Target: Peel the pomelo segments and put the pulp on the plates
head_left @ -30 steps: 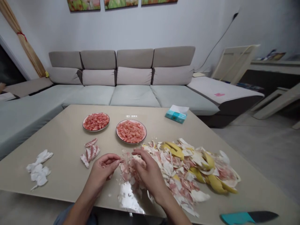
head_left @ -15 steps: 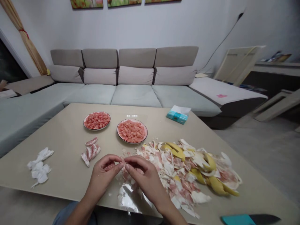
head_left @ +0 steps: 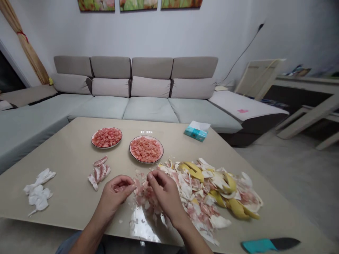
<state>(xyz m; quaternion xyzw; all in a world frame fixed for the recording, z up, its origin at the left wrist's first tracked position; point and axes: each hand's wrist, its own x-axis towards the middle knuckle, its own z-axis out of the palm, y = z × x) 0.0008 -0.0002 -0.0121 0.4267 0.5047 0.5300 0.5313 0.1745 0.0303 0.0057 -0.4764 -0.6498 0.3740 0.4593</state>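
Knife (head_left: 267,244), teal and black, lies at the near right edge of the glossy beige table (head_left: 69,155). Just beyond the near edge, the left hand (head_left: 116,193) curls shut around a pink pomelo piece (head_left: 120,188), held above the tabletop between thumb and fingertips. The right hand (head_left: 164,194) is just beside it, fingers bent inward with their tips drawn together over the left end of the peel heap (head_left: 209,185); whether they pinch a scrap cannot be told. That heap of white pith, pink membrane and yellow rind spreads to the right. Left of the hands lie a few unpeeled segments (head_left: 99,171), and farther left some crumpled tissues (head_left: 38,190). Mid-table stand two plates of peeled pink flesh, the left plate (head_left: 91,139) and the right plate (head_left: 130,152), with a teal tissue pack (head_left: 196,131) near the far right edge. Behind the table runs a grey sectional sofa (head_left: 148,106) against a pale wall hung with framed pictures (head_left: 137,4); a tied curtain (head_left: 26,46) hangs at far left.
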